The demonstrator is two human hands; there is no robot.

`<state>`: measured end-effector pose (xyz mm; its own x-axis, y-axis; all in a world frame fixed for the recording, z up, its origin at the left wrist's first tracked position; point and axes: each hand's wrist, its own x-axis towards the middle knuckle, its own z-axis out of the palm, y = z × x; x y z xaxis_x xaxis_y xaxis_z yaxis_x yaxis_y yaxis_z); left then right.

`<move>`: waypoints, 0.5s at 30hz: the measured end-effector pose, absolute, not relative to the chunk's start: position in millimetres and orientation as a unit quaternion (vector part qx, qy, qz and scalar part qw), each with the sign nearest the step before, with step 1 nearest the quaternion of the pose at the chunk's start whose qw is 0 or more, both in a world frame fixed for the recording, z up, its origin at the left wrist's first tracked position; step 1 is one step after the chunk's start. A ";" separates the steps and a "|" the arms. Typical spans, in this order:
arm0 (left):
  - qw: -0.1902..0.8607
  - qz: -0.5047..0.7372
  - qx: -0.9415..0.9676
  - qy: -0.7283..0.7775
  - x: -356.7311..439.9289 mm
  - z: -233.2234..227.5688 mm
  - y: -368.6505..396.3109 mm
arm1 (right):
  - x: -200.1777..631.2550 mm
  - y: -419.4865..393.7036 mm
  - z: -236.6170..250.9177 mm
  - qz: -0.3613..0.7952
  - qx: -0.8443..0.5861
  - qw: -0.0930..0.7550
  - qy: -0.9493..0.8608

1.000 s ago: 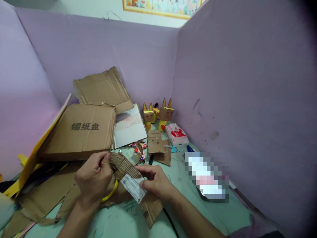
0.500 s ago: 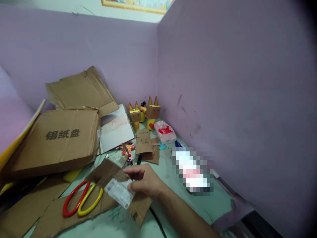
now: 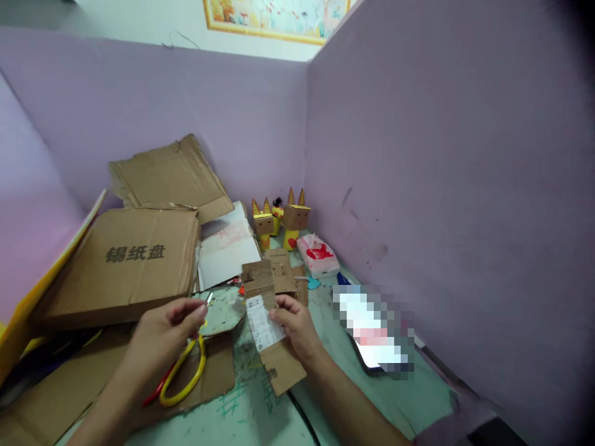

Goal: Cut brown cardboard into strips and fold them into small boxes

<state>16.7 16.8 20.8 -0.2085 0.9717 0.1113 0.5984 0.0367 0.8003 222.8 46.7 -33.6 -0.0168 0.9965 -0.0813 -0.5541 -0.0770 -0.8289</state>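
Note:
My right hand [image 3: 300, 328] pinches the edge of a brown cardboard piece [image 3: 283, 365] with a white printed label [image 3: 264, 323] on it, held up above the table. To the left, my left hand [image 3: 171, 325] hovers over large scissors [image 3: 183, 378] with red and yellow handles. Its fingers are loosely curled, the thumb near the forefinger, with nothing visible between them. The scissors lie on a flat cardboard sheet [image 3: 218, 365], and part of the red handle is hidden by the hand.
A large cardboard box [image 3: 125, 266] and a folded sheet [image 3: 171, 176] are stacked at left. Behind stand yellow cardboard figures [image 3: 292, 223] with pointed ears, beside a tissue pack [image 3: 318, 254]. A blurred-out phone-like device [image 3: 372, 331] lies at right near the purple wall [image 3: 427, 155].
My left hand has come into view from the lower left, above the scissors. My right hand has turned the cardboard piece more upright. The view has shifted slightly.

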 end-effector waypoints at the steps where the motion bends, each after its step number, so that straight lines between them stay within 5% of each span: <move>1: 0.192 0.392 0.576 0.691 23.1 20.4 25.8 | 225.7 48.4 -34.2 0.623 -0.369 0.617 -0.308; 5: 0.157 0.337 0.642 0.671 45.9 7.3 33.7 | 234.5 54.8 -38.8 0.546 -0.423 0.660 -0.296; 10: -0.009 0.225 0.746 0.627 61.3 -10.1 17.6 | 232.0 53.9 -41.8 0.522 -0.443 0.655 -0.320; 12: 0.002 0.307 0.721 0.621 56.7 -8.5 15.8 | 229.9 53.0 -41.9 0.527 -0.442 0.644 -0.335; 15: 0.154 0.516 0.616 0.575 42.3 3.4 14.0 | 225.6 52.6 -43.2 0.555 -0.428 0.615 -0.362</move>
<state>42.3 14.0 3.4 -0.1947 0.8671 0.4586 0.5494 -0.2909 0.7833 225.6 52.6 -43.2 0.1219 0.9921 -0.0296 -0.3727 0.0181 -0.9278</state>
